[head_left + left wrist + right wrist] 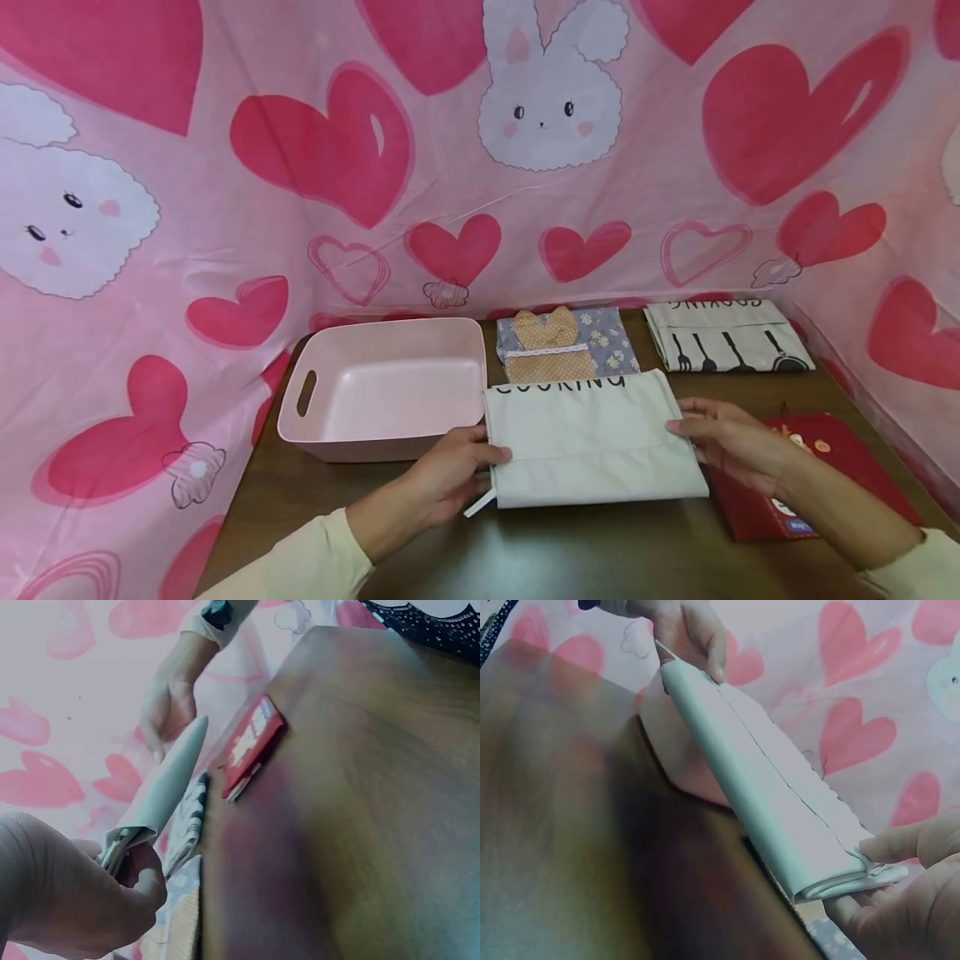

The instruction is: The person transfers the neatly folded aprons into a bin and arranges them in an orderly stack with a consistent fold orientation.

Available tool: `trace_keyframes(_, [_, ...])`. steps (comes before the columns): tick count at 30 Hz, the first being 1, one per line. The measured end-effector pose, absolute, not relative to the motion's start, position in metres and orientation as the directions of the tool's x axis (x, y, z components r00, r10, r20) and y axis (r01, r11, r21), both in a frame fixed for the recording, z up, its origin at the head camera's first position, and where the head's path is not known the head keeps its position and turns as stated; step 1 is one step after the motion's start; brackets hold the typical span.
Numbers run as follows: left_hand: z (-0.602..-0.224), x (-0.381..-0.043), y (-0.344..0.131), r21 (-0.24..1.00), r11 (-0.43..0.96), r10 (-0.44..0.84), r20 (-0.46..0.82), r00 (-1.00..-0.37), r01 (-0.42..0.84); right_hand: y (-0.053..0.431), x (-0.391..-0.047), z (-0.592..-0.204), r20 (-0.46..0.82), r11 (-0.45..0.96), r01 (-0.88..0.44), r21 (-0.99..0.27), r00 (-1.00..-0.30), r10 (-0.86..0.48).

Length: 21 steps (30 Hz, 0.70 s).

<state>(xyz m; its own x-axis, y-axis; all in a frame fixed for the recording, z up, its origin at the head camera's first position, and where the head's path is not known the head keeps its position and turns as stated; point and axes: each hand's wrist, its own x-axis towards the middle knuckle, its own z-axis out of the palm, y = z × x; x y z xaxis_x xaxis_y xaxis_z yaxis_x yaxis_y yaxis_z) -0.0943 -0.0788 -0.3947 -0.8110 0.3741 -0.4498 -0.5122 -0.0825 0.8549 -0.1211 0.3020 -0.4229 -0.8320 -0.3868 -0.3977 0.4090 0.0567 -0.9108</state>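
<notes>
A folded cream apron [592,446] with black "COOKING" lettering along its far edge is held up over the table between my two hands. My left hand [453,471] pinches its left edge, thumb on top and fingers underneath, near a short white strap [481,502]. At the opposite edge, my right hand [738,442] grips it with the thumb on top. In the right wrist view the folded layers of the apron [757,787] show at the end by the right hand [907,885]. The left wrist view shows it almost edge-on.
A pink plastic basin [405,400] stands at the left. Behind the apron lies a folded blue-grey floral cloth [603,333] with a tan dotted pocket. A folded cream cloth with utensil prints [727,337] is at the back right, and a folded red cloth [750,508] lies under the right forearm.
</notes>
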Motion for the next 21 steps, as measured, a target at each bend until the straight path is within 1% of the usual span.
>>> trace_keyframes(8, [-0.378,-0.102,-0.088,0.867,-0.085,0.355,-0.435,-0.828,-0.492,0.297,-0.127,-0.398,-0.387,0.095,0.382,-0.919,-0.836,-0.388])
trace_keyframes(14, [-0.367,-0.108,-0.096,0.881,-0.059,0.319,-0.429,-0.845,-0.469,0.290,-0.128,-0.389,-0.379,0.120,0.362,-0.924,-0.836,-0.398])
trace_keyframes(21, [-0.361,-0.111,-0.101,0.889,-0.051,0.288,-0.423,-0.859,-0.455,0.283,-0.131,-0.383,-0.398,0.145,0.370,-0.918,-0.855,-0.334])
